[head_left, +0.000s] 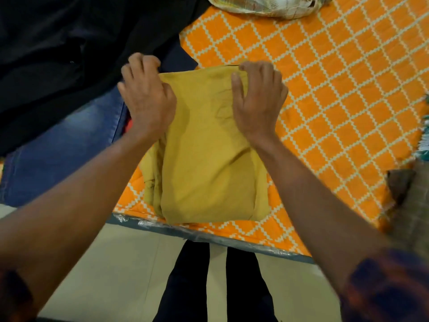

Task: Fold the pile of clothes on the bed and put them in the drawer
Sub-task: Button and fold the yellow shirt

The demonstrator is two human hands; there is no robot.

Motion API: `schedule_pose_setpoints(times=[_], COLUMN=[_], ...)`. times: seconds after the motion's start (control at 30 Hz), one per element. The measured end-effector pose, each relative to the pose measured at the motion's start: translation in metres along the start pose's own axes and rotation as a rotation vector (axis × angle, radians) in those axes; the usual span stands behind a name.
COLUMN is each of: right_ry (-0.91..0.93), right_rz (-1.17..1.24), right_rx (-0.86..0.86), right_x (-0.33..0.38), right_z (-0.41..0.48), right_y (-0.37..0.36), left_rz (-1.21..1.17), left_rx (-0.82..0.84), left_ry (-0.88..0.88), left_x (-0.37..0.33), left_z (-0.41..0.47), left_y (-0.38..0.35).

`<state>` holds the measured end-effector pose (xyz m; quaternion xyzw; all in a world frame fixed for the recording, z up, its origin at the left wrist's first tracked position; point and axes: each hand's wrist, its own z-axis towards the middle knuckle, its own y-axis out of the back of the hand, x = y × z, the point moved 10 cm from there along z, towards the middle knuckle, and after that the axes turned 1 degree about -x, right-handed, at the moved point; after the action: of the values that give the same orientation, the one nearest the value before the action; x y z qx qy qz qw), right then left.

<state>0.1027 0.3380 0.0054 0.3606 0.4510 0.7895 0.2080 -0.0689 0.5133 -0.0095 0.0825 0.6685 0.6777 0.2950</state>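
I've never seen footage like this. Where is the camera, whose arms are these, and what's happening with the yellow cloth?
No machine here: a person wears a camera on the head, looking down at their own arms. The left hand and right hand grip the far edge of a folded mustard-yellow garment lying on the orange checked bed cover. To its left lie blue jeans and black clothing; a pale crumpled cloth sits at the far end. No drawer is in view.

My orange bed cover (325, 89) carries a yellow garment (209, 170) centrally, jeans (58, 159) at 9 o'clock, black cloth (58, 43) at 11, checked cloth (260, 5) at 12.
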Motion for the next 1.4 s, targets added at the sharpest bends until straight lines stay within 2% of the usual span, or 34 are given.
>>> schedule_pose_setpoints(times=[0.07,0.13,0.2,0.27,0.4,0.53,0.63,0.73,0.8,0.9,0.93,1.03,1.07,1.17,1.2,1.27,1.33,1.4], right_ry=[-0.009,-0.004,0.006,0.004,-0.034,-0.146,-0.180,-0.057,0.110,0.344,0.326,0.031,-0.015,-0.028,-0.019,0.073,0.266,0.301], right_rz=[0.115,0.186,0.219,0.164,-0.027,-0.076,-0.063,-0.018,0.097,0.106,0.053,-0.119,-0.165,-0.147,-0.106,0.001,0.041,-0.002], right_rx=[0.043,0.144,0.231,0.328,0.475,0.580,0.559,0.351,0.271,0.477,0.523,0.579,0.582,0.556,0.503,0.433,0.492,0.591], right_x=[0.015,0.024,0.026,0.019,-0.017,-0.058,-0.066,-0.036,0.009,0.041,0.025,-0.061,-0.078,-0.081,-0.073,-0.046,-0.014,-0.008], right_z=[-0.052,-0.096,-0.123,-0.131,-0.099,-0.049,-0.024,-0.029,-0.062,-0.143,-0.158,-0.155,-0.146,-0.121,-0.117,-0.125,-0.158,-0.191], right_y=[0.014,0.020,0.017,0.002,-0.053,-0.087,-0.078,-0.034,-0.005,-0.004,-0.012,-0.036,-0.039,-0.029,-0.020,0.000,0.007,0.005], left_rz=[-0.244,-0.341,-0.207,-0.074,0.049,0.056,0.072,0.033,-0.002,0.022,0.054,0.111,0.110,0.019,0.009,0.029,0.063,0.084], left_rx=[0.030,0.190,0.366,0.465,0.444,0.432,0.320,0.248,0.267,0.426,0.460,0.465,0.451,0.346,0.298,0.239,0.207,0.259], left_ry=[-0.201,-0.375,-0.333,-0.146,-0.018,0.095,0.022,-0.106,-0.174,-0.145,-0.089,0.049,0.093,0.179,0.122,-0.107,-0.375,-0.529], left_x=[-0.036,-0.068,-0.062,-0.032,0.002,0.009,-0.007,-0.035,-0.047,-0.029,-0.015,0.016,0.023,0.030,0.024,-0.004,-0.036,-0.049], left_z=[-0.033,-0.073,-0.098,-0.102,-0.077,-0.062,-0.067,-0.103,-0.137,-0.182,-0.188,-0.185,-0.179,-0.170,-0.171,-0.186,-0.214,-0.242], left_y=[0.000,-0.017,-0.051,-0.078,-0.094,-0.094,-0.071,-0.043,-0.035,-0.055,-0.062,-0.073,-0.073,-0.060,-0.053,-0.039,-0.030,-0.034])
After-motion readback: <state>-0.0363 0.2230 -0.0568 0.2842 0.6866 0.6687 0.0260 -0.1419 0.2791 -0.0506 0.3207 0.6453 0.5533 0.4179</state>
